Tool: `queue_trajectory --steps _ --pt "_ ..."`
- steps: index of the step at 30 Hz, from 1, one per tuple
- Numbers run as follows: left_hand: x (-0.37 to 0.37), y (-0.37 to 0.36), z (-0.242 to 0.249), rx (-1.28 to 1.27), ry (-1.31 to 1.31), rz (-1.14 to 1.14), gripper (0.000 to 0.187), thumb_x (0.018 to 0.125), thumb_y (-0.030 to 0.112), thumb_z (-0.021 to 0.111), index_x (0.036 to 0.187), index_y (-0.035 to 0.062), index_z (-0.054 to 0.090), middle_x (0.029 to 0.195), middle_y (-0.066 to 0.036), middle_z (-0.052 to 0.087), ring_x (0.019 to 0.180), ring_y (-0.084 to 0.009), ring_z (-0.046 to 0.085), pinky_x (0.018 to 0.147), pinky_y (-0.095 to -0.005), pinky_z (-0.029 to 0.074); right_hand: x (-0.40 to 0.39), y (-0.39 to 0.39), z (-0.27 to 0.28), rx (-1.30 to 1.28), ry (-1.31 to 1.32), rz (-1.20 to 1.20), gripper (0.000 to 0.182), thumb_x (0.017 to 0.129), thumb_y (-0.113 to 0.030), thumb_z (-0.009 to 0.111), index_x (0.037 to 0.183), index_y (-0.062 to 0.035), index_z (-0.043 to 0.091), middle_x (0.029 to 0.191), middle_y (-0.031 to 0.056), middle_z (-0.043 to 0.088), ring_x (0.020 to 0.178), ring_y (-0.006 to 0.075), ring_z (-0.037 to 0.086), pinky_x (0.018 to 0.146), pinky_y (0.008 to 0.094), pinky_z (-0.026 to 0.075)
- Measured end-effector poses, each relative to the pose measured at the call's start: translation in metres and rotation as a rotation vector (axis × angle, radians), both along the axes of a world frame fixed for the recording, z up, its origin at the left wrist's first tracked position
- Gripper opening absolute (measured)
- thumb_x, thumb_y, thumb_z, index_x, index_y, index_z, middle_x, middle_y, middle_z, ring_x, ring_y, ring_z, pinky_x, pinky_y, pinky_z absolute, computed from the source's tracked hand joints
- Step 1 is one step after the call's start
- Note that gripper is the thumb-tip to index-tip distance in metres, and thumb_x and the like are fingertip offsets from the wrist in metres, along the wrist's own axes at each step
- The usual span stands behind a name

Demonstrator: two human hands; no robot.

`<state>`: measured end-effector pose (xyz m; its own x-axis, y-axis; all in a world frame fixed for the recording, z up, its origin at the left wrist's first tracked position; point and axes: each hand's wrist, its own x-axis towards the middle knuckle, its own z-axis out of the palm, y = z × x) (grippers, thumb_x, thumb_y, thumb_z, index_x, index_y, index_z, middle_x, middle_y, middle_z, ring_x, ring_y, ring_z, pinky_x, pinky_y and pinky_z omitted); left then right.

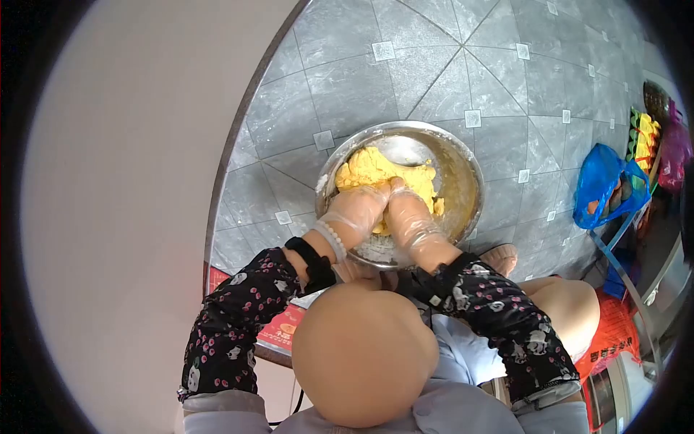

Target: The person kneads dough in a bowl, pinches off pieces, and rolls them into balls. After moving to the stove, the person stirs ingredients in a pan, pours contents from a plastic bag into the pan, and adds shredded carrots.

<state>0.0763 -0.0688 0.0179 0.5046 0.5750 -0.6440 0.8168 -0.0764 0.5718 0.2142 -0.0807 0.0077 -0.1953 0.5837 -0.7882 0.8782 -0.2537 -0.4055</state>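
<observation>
A wide metal bowl (470, 173) stands on the grey tiled floor, with crumbly yellow dough (372, 166) inside. My left hand (365, 205) and my right hand (405, 206) are side by side in it, both in clear plastic gloves. They press into the dough with fingers closed on it; the fingertips are mostly buried from sight. White flour dusts the bowl's inner wall. Dark patterned sleeve covers reach to both wrists, and a pale beaded bracelet (332, 241) circles the left one.
A blue plastic bag (600, 184) stands at right beside a metal-framed rack (614, 253). A red bag (613, 329) lies lower right. A foot in a shoe (500, 259) is close to the bowl. A smooth tan rounded shape (361, 354) blocks the lower middle.
</observation>
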Motion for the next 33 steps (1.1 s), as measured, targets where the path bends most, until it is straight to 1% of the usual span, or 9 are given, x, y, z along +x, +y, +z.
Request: queue_trajectory --steps 2,11,14,17,20,23,25,29,33 --pt "0.006 0.005 -0.006 -0.009 0.036 0.056 0.024 0.090 0.016 0.047 0.109 0.0019 0.052 0.087 -0.021 0.065 0.082 -0.0374 0.065 0.070 -0.0452 0.051 -0.004 0.010 -0.006 -0.059 -0.015 -0.057 0.026 0.089 -0.008 0.048 0.113 0.0032 0.048 0.098 0.0303 0.062 0.095 0.0436 0.061 0.083 0.0467 0.050" --pt "0.005 0.079 -0.033 0.113 0.147 0.086 0.016 0.091 0.018 0.046 0.101 0.0089 0.055 0.088 -0.021 0.066 0.085 -0.0372 0.065 0.075 -0.0446 0.051 -0.032 0.078 -0.038 0.062 0.053 -0.514 0.029 0.093 -0.017 0.049 0.111 0.0051 0.046 0.101 0.0322 0.062 0.098 0.0432 0.062 0.085 0.0462 0.050" --pt "-0.006 0.122 -0.039 0.185 0.222 0.198 0.018 0.088 0.019 0.051 0.102 0.0084 0.053 0.091 -0.021 0.066 0.089 -0.0374 0.065 0.077 -0.0453 0.050 -0.046 0.123 -0.033 0.141 0.008 -0.374 0.037 0.091 -0.017 0.054 0.117 0.0075 0.045 0.103 0.0321 0.062 0.099 0.0405 0.063 0.082 0.0430 0.052" --pt "-0.015 0.137 -0.028 0.298 0.239 -0.033 0.023 0.087 0.021 0.054 0.106 0.0074 0.052 0.092 -0.022 0.066 0.091 -0.0369 0.064 0.079 -0.0450 0.050 -0.049 0.134 -0.026 0.141 0.078 -0.441 0.047 0.087 -0.016 0.058 0.124 0.0084 0.043 0.106 0.0318 0.062 0.102 0.0406 0.062 0.086 0.0422 0.051" --pt "-0.017 0.117 -0.021 0.378 0.175 -0.007 0.023 0.084 0.014 0.055 0.106 0.0061 0.051 0.094 -0.021 0.064 0.095 -0.0368 0.062 0.082 -0.0434 0.048 -0.044 0.115 -0.017 -0.027 0.231 -0.654 0.052 0.084 -0.017 0.056 0.128 0.0065 0.042 0.113 0.0309 0.060 0.112 0.0391 0.057 0.093 0.0408 0.046" --pt "-0.025 0.077 -0.005 0.412 0.133 -0.050 0.027 0.082 0.003 0.054 0.109 0.0016 0.051 0.105 -0.023 0.059 0.103 -0.0356 0.058 0.088 -0.0422 0.048 -0.014 0.088 0.017 -0.049 0.208 -0.361 0.043 0.087 -0.019 0.053 0.124 0.0031 0.048 0.113 0.0293 0.060 0.113 0.0383 0.056 0.093 0.0404 0.046" --pt "-0.024 0.065 0.022 0.240 0.225 -0.015 0.032 0.084 0.001 0.050 0.116 -0.0026 0.051 0.109 -0.025 0.057 0.106 -0.0360 0.056 0.093 -0.0418 0.046 0.004 0.075 0.015 0.249 0.248 -0.359 0.033 0.090 -0.019 0.049 0.115 0.0017 0.054 0.110 0.0277 0.061 0.107 0.0386 0.058 0.090 0.0412 0.047" --pt "-0.033 0.041 0.033 0.384 0.156 0.479 0.036 0.085 0.004 0.050 0.119 -0.0067 0.051 0.114 -0.029 0.055 0.109 -0.0391 0.055 0.097 -0.0426 0.044 -0.001 0.087 0.016 0.707 0.253 0.002 0.026 0.093 -0.016 0.044 0.098 0.0011 0.062 0.100 0.0249 0.064 0.095 0.0382 0.062 0.086 0.0433 0.049" --pt "-0.022 0.056 0.025 0.147 0.353 0.494 0.032 0.082 0.006 0.054 0.112 -0.0070 0.056 0.107 -0.030 0.059 0.101 -0.0424 0.059 0.090 -0.0423 0.048 -0.035 0.110 0.009 0.489 0.050 0.020 0.032 0.096 -0.024 0.045 0.105 0.0012 0.063 0.098 0.0257 0.064 0.095 0.0407 0.060 0.086 0.0454 0.048"
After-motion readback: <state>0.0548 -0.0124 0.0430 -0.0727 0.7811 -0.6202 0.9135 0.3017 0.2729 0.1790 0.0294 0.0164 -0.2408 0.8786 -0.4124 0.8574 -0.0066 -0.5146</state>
